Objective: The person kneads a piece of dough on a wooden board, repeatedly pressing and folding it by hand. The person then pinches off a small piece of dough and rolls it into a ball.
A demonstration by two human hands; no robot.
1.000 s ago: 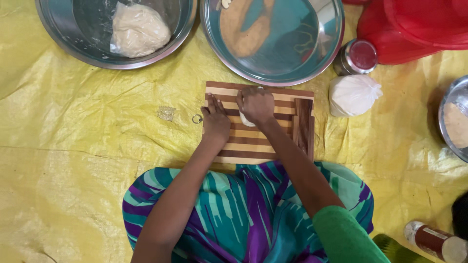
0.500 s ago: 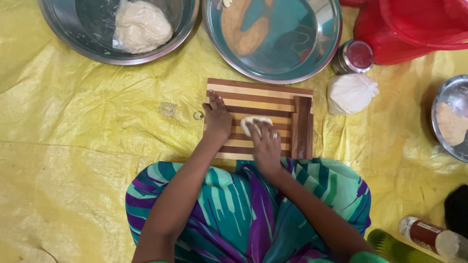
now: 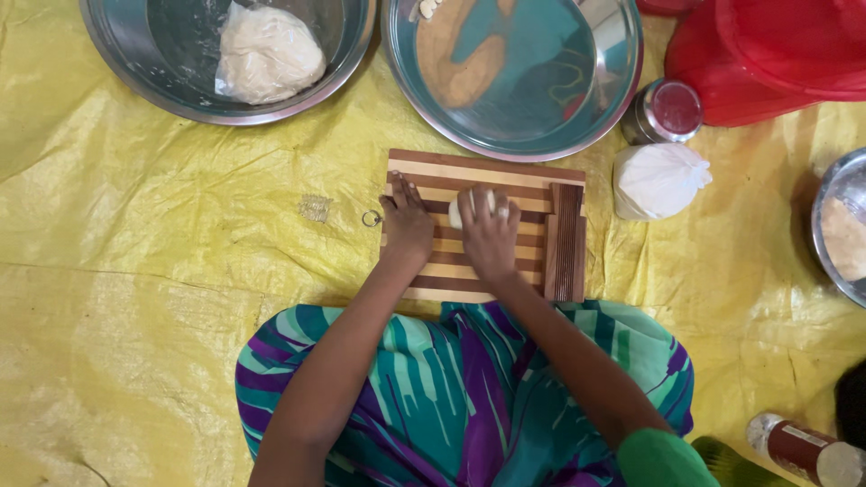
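A striped wooden board (image 3: pixel 487 171) lies on the yellow sheet in front of my lap. My left hand (image 3: pixel 408 225) rests flat on the board's left edge, fingers slightly apart, holding nothing. My right hand (image 3: pixel 490 236) lies palm-down over a small pale dough piece (image 3: pixel 457 213) at the board's middle, and only the dough's edges show past my fingers. A dark grooved wooden block (image 3: pixel 566 239) lies along the board's right side.
A steel bowl (image 3: pixel 135 72) with a dough lump (image 3: pixel 268 56) sits far left. A large steel plate (image 3: pixel 577 117) dusted with flour is behind the board. A red-lidded tin (image 3: pixel 672 110), white bag (image 3: pixel 657 180), another bowl (image 3: pixel 834 234), red cloth (image 3: pixel 776 54) and a bottle (image 3: pixel 803 448) are on the right.
My right hand drew back toward my body, uncovering the dough piece, then slid forward over it again. My left hand stayed on the board's left edge.
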